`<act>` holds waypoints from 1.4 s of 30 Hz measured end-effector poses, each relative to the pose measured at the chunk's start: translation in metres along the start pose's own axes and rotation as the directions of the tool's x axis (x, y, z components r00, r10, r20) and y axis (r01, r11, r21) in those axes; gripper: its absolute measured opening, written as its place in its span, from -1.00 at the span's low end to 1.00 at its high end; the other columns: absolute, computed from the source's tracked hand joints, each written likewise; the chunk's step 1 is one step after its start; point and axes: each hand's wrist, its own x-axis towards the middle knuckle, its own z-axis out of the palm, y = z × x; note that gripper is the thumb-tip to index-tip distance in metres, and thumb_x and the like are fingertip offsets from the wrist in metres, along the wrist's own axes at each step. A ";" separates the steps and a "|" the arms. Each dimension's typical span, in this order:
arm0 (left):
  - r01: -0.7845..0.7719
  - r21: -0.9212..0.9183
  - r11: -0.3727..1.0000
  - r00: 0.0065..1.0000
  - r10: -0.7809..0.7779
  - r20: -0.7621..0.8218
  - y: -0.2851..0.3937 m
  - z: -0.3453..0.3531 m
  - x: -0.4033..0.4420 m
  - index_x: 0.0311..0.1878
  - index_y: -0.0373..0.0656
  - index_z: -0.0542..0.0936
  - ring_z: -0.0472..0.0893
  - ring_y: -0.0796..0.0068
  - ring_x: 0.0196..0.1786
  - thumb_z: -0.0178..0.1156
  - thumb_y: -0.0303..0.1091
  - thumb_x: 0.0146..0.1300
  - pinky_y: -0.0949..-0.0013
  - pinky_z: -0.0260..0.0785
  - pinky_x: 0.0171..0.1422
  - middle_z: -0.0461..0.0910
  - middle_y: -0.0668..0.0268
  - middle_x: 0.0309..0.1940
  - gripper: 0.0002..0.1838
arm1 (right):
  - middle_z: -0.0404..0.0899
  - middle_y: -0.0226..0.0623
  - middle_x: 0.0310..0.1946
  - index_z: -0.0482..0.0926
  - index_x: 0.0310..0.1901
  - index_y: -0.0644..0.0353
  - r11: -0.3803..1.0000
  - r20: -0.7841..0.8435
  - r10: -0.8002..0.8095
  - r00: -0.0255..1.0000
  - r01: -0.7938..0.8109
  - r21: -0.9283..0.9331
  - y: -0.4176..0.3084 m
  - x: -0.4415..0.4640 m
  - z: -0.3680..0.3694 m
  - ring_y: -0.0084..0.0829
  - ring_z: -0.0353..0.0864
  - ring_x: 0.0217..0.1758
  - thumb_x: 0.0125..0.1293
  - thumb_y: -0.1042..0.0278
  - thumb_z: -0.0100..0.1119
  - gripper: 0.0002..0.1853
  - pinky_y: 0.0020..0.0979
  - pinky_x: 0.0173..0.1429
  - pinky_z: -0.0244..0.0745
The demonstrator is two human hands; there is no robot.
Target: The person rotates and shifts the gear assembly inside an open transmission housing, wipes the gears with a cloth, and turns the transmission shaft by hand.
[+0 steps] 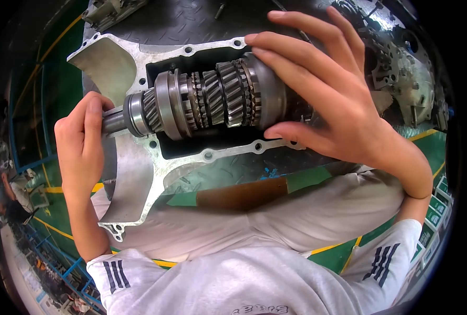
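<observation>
A transmission gear shaft (211, 97) lies across a half gearbox housing (162, 165), with helical gears and toothed rings stacked along it. My left hand (84, 134) is closed around the thin splined end of the shaft, thumb on top. At the other end, my right hand (344, 100) spans the wide smooth ring, with its thumb at the near edge and a finger at the far edge. Its other fingers are spread, some over the housing's far rim. The palm hides the shaft's right end.
The housing rests on a dark tread-plate bench (191, 23). Metal castings (407, 89) stand at the right, and another metal part (110, 13) is at the far left. My legs (286, 220) are close to the near edge. Another person (21, 191) is off to the left.
</observation>
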 end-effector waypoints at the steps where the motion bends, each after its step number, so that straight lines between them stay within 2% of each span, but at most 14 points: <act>1: -0.003 -0.001 1.000 1.000 0.003 -0.014 0.001 0.001 0.001 -0.29 -0.28 0.55 0.18 0.52 -0.53 -0.04 -0.27 0.65 0.34 0.02 -0.41 0.24 0.29 -0.60 -0.63 | 0.55 0.04 0.30 0.47 0.35 0.36 1.000 -0.008 -0.002 1.000 0.002 0.003 0.000 0.001 0.001 0.06 0.50 0.38 0.24 0.09 0.30 -0.29 -0.08 0.47 0.31; 14: -0.028 0.007 1.000 1.000 0.028 -0.006 -0.002 -0.001 0.001 -0.32 -0.27 0.55 0.18 0.51 -0.55 -0.05 -0.28 0.65 0.33 0.01 -0.42 0.22 0.29 -0.62 -0.62 | 0.60 0.04 0.15 0.51 0.27 0.31 0.998 0.017 0.019 1.000 -0.020 0.054 -0.001 0.002 0.000 0.09 0.58 0.24 0.14 0.38 0.30 -0.39 -0.08 0.34 0.43; 17: -0.036 0.004 0.999 0.999 0.036 -0.007 -0.005 -0.003 0.000 -0.30 -0.27 0.56 0.19 0.50 -0.56 -0.05 -0.29 0.64 0.33 0.02 -0.43 0.22 0.29 -0.62 -0.63 | 0.62 0.05 0.12 0.52 0.25 0.30 0.993 0.105 0.112 0.988 -0.114 0.011 0.010 -0.018 -0.027 0.09 0.60 0.20 0.11 0.45 0.30 -0.41 -0.08 0.31 0.46; 20: -0.038 0.012 0.999 0.999 0.038 -0.009 -0.007 -0.003 -0.002 -0.29 -0.27 0.57 0.20 0.49 -0.56 -0.05 -0.29 0.64 0.34 0.04 -0.43 0.23 0.28 -0.62 -0.64 | 0.63 0.05 0.08 0.53 0.23 0.29 0.967 0.230 0.243 0.942 -0.216 -0.139 0.022 -0.046 -0.046 0.10 0.62 0.17 0.09 0.51 0.30 -0.41 -0.08 0.28 0.48; 24: -0.061 0.020 0.998 0.998 0.061 -0.003 -0.006 -0.001 -0.001 -0.27 -0.27 0.57 0.21 0.49 -0.56 -0.04 -0.29 0.64 0.34 0.05 -0.43 0.23 0.28 -0.62 -0.65 | 0.63 0.03 0.04 0.54 0.18 0.27 0.941 0.293 0.328 0.898 -0.340 -0.012 0.024 -0.064 -0.019 0.08 0.63 0.12 0.08 0.56 0.34 -0.45 -0.09 0.19 0.53; 26: -0.030 0.030 0.999 1.000 0.030 0.001 -0.006 -0.002 -0.001 -0.28 -0.27 0.57 0.21 0.49 -0.56 -0.04 -0.29 0.64 0.34 0.05 -0.43 0.23 0.28 -0.62 -0.64 | 0.67 -0.01 -0.16 0.58 -0.05 0.25 0.865 0.288 0.484 0.826 -0.502 -0.013 0.021 -0.058 -0.002 0.04 0.66 -0.08 0.06 0.58 0.36 -0.64 -0.11 -0.03 0.55; 27: -0.033 0.027 0.999 0.999 0.033 0.010 -0.005 -0.002 -0.002 -0.28 -0.27 0.57 0.21 0.49 -0.56 -0.04 -0.29 0.64 0.34 0.05 -0.43 0.23 0.28 -0.62 -0.64 | 0.67 -0.01 -0.16 0.58 -0.05 0.25 0.860 0.292 0.491 0.821 -0.509 -0.013 0.024 -0.061 0.008 0.04 0.66 -0.08 0.06 0.58 0.36 -0.64 -0.11 -0.03 0.55; 30: -0.032 0.037 0.999 0.999 0.032 0.008 -0.004 -0.001 -0.001 -0.28 -0.27 0.57 0.21 0.49 -0.56 -0.04 -0.28 0.64 0.34 0.05 -0.43 0.23 0.28 -0.62 -0.63 | 0.59 -0.04 -0.53 0.59 -0.40 0.28 0.882 0.075 0.470 0.879 -0.464 -0.081 0.028 -0.058 0.024 0.09 0.59 -0.42 0.01 0.54 0.41 -0.85 -0.08 -0.24 0.51; 34: -0.025 0.018 1.000 1.000 0.025 -0.004 -0.004 0.000 -0.001 -0.28 -0.28 0.58 0.21 0.49 -0.56 -0.05 -0.27 0.64 0.33 0.05 -0.43 0.23 0.28 -0.63 -0.62 | 0.57 0.00 -0.54 0.61 -0.45 0.35 0.897 0.203 0.440 0.875 -0.441 -0.045 0.032 -0.044 0.006 0.09 0.59 -0.43 -0.02 0.52 0.41 -0.86 -0.12 -0.26 0.52; 37: -0.015 0.018 1.000 1.000 0.015 -0.013 -0.004 0.001 -0.002 -0.29 -0.28 0.58 0.21 0.49 -0.56 -0.05 -0.27 0.64 0.33 0.06 -0.43 0.23 0.28 -0.63 -0.62 | 0.50 0.03 -0.61 0.61 -0.47 0.43 0.867 0.291 0.388 0.874 -0.454 0.208 0.047 -0.036 0.000 0.00 0.56 -0.50 -0.05 0.52 0.38 -0.84 -0.17 -0.32 0.48; 38: -0.008 0.021 1.000 1.000 0.008 -0.015 -0.004 0.002 -0.001 -0.30 -0.27 0.59 0.21 0.49 -0.56 -0.05 -0.27 0.64 0.33 0.06 -0.43 0.24 0.28 -0.63 -0.61 | 0.49 0.03 -0.62 0.61 -0.45 0.46 0.795 0.539 0.420 0.730 -0.582 0.169 0.052 -0.026 -0.007 -0.06 0.54 -0.51 -0.06 0.52 0.37 -0.83 -0.19 -0.33 0.46; 39: -0.008 0.027 1.000 1.000 0.009 -0.011 -0.004 0.003 -0.001 -0.30 -0.27 0.59 0.21 0.49 -0.56 -0.05 -0.27 0.64 0.33 0.06 -0.43 0.24 0.28 -0.63 -0.61 | 0.47 0.03 -0.63 0.62 -0.43 0.48 0.720 0.746 0.406 0.528 -0.688 0.095 0.055 -0.019 -0.010 -0.12 0.52 -0.53 -0.06 0.52 0.35 -0.81 -0.21 -0.35 0.44; 40: -0.008 0.021 1.000 1.000 0.009 -0.029 -0.004 0.005 -0.001 -0.31 -0.28 0.59 0.20 0.49 -0.56 -0.06 -0.27 0.64 0.32 0.05 -0.43 0.22 0.28 -0.63 -0.61 | 0.47 -0.01 -0.63 0.58 -0.45 0.49 0.688 0.752 0.408 0.517 -0.716 0.119 0.057 -0.018 -0.011 -0.19 0.47 -0.55 -0.08 0.50 0.35 -0.79 -0.21 -0.37 0.39; 42: -0.013 0.016 1.000 0.999 0.014 -0.045 -0.004 0.004 0.000 -0.32 -0.28 0.58 0.20 0.50 -0.56 -0.06 -0.26 0.64 0.31 0.04 -0.43 0.21 0.28 -0.64 -0.60 | 0.49 0.00 -0.62 0.59 -0.46 0.47 0.709 0.781 0.379 0.497 -0.698 0.100 0.060 -0.013 -0.013 -0.15 0.49 -0.54 -0.08 0.51 0.35 -0.81 -0.20 -0.37 0.40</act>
